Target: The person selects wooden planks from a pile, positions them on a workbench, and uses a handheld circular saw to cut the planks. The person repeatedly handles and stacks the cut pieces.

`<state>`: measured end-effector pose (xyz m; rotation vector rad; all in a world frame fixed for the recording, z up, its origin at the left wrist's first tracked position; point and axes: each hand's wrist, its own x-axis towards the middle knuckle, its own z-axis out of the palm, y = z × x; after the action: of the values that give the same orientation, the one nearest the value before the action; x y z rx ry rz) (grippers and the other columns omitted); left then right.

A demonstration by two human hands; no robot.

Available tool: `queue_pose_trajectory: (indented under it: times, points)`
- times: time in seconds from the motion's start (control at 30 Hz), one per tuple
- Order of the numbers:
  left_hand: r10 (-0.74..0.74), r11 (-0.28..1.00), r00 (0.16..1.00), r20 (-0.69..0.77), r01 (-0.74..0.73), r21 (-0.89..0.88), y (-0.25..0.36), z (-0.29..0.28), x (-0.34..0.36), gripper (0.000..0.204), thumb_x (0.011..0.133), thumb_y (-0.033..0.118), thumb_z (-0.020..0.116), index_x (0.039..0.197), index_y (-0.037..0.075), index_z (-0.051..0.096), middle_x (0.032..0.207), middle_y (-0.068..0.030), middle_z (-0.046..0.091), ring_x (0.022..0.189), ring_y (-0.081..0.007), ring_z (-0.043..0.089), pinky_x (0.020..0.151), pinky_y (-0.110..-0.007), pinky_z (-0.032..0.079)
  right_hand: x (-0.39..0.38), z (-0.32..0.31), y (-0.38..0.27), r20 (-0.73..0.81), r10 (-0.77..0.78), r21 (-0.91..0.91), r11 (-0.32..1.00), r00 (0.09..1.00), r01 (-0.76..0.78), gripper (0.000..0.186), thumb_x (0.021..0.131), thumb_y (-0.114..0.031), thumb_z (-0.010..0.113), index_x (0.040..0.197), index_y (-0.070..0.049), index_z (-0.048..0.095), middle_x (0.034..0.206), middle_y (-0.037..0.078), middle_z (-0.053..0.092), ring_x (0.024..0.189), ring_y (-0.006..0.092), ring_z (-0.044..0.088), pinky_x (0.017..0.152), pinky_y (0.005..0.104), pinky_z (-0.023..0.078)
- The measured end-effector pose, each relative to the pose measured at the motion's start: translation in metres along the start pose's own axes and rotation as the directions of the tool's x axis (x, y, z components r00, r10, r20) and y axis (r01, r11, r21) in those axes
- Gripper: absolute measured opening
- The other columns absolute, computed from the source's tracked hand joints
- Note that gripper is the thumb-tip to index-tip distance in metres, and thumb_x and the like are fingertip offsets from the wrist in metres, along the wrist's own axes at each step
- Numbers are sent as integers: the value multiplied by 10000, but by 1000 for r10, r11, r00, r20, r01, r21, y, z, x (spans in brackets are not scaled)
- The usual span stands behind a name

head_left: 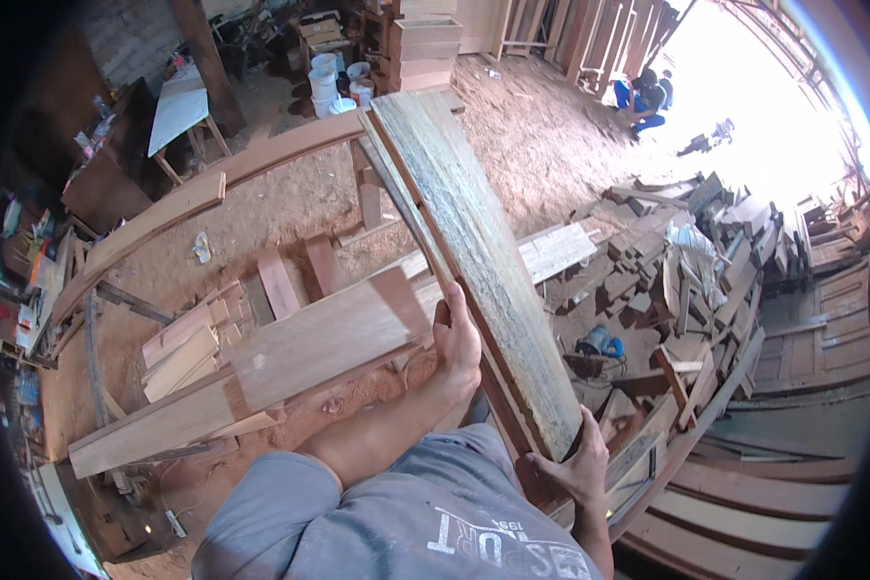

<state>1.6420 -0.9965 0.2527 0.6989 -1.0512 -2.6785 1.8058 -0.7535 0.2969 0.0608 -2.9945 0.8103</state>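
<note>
A long, wide plank (474, 217) with a rough, grey weathered face slants from near my body to the far side. Along its left side runs a narrower reddish-brown strip of wood, seen edge-on; whether it is a separate board I cannot tell. My left hand (457, 338) is closed on that left side about midway, thumb up, with its fingertips partly hidden. At the near end, my right hand (580, 459) grips the plank's right corner, thumb on one side and fingers on the other. A pale smooth board (324, 343) lies lower, left of my left hand.
A long beam (290, 143) stretches across the far left. Offcuts (648, 261) lie heaped on the right around a blue power tool (599, 342). Stacked boards (735, 507) are at lower right. White buckets (323, 82) stand at the back; a person (642, 100) crouches far right.
</note>
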Motion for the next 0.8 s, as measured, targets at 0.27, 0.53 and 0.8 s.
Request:
queue_pose_trajectory:
  times: [0.27,0.53,0.8]
  points:
    - [49,976,984,-170,-11,218,-76,69,53,713,1101,609,538,1315,-70,577,1261,-143,691,1141,-204,672,995,-350,544,89,-18,112,90,-153,-12,988,984,155,1190,653,-547,979,1540,54,463,1424,274,640,1296,415,658,1088,480,530]
    - [92,949,936,-340,21,315,-118,95,81,785,1097,640,518,1358,-99,564,1290,-174,667,1207,-236,619,1074,-393,496,145,-31,167,27,-16,283,959,1000,7,582,853,-270,855,1310,47,680,1092,192,778,995,272,767,898,381,605]
    - [149,968,956,-253,-88,237,-124,107,128,864,1103,628,511,1532,-120,461,1560,-235,542,1413,-306,541,1176,-405,434,214,-49,143,72,-206,222,957,976,185,818,817,-393,924,1456,-7,591,1373,201,664,1250,342,673,1059,451,537]
